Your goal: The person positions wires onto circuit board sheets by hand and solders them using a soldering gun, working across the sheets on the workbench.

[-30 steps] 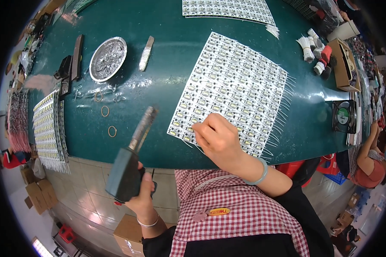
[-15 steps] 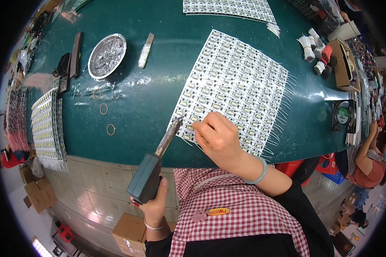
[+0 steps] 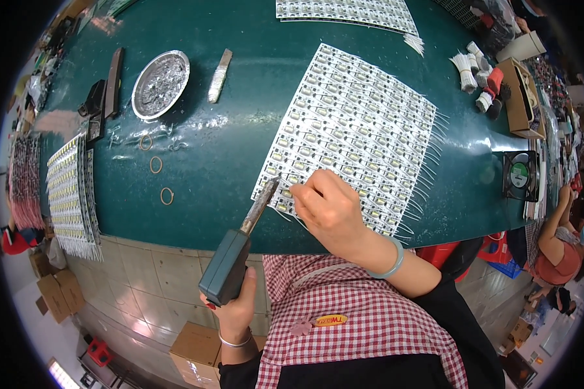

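Observation:
My left hand (image 3: 235, 312) is wrapped round the dark green handle of a soldering gun (image 3: 226, 266). Its long, crusted metal bit slants up to the lower left part of a white circuit board panel (image 3: 360, 126), where the tip is at the surface. Rows of small components and thin white wires cover the panel, and wire ends stick out past its right edge. Just right of the tip, my right hand (image 3: 331, 211) is closed in a pinch over the panel. Whatever lies between its fingertips is too small or hidden to tell.
On the green table (image 3: 194, 155) stand a metal bowl (image 3: 136, 97) of silvery scraps, a wrapped stick (image 3: 220, 76) and rubber bands (image 3: 167, 196). More panels (image 3: 68, 194) lie at the left edge and far side. Wire bundles (image 3: 464, 72) and a fan (image 3: 520, 175) are at right.
The soldering gun and my left hand have shifted slightly right and up, bringing the tip closer to my right fingers. My right hand has barely moved.

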Tool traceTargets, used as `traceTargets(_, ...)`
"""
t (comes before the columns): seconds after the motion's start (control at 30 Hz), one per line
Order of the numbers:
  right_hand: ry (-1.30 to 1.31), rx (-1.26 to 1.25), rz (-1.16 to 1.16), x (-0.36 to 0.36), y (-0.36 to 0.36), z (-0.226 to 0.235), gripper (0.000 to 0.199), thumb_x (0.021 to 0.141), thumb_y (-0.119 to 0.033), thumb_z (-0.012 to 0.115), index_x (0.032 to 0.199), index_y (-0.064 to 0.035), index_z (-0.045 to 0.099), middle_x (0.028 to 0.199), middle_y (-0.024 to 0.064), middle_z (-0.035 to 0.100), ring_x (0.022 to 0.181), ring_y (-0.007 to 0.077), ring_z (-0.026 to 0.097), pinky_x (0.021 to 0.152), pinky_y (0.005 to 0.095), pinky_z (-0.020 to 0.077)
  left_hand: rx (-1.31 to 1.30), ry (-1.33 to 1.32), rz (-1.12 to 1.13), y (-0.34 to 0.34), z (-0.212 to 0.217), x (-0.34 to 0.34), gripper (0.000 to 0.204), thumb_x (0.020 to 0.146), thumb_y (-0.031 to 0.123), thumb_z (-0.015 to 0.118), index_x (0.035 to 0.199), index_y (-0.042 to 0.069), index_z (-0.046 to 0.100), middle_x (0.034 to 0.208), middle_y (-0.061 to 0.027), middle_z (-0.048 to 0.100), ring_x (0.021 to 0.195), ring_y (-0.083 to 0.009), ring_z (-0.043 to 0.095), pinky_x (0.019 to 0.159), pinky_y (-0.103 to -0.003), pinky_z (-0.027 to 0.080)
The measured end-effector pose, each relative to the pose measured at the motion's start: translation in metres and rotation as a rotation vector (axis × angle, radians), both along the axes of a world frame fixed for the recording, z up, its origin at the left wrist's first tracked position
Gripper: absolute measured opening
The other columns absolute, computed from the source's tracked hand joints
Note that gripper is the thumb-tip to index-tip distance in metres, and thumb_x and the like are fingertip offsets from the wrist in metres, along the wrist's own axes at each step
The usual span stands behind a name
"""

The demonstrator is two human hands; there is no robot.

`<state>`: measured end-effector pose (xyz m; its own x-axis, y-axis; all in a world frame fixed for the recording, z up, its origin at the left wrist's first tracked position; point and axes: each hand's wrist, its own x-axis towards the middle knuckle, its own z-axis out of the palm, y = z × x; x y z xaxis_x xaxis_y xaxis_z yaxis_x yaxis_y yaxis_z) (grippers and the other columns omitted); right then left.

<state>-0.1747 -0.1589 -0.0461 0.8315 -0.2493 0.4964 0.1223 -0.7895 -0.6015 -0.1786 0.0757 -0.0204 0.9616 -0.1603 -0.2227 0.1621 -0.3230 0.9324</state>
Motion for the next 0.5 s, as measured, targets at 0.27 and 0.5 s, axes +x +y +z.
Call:
traceTargets(0.27, 0.009, -0.004, 0.004, -0.003, 0.002, 0.001, 0.021, 0.070, 0.008, 0.074, 0.086, -0.0014, 0.066, 0.071, 0.0066, 0.050, 0.063, 0.0214, 0.056, 0.051, 0.0331, 0.0449, 0.042, -0.188, -0.117, 0.004, -0.005, 0.002, 0.029, 0.082, -0.007, 0.071, 0.109, -0.002, 0.065, 0.087, -0.0044, 0.064, 0.062, -0.0074, 0.056, 0.052, -0.021, 0.042)
traceTargets(0.5, 0.010, 0.016, 0.017, 0.000, 0.009, -0.003, 0.020, 0.070, 0.008, 0.075, 0.086, -0.0013, 0.066, 0.072, 0.0069, 0.051, 0.064, 0.0214, 0.057, 0.051, 0.0335, 0.0456, 0.040, -0.182, -0.051, 0.017, -0.007, -0.003, 0.030, 0.081, -0.008, 0.071, 0.110, -0.004, 0.063, 0.089, -0.0057, 0.064, 0.059, -0.0086, 0.056, 0.050, -0.022, 0.043)
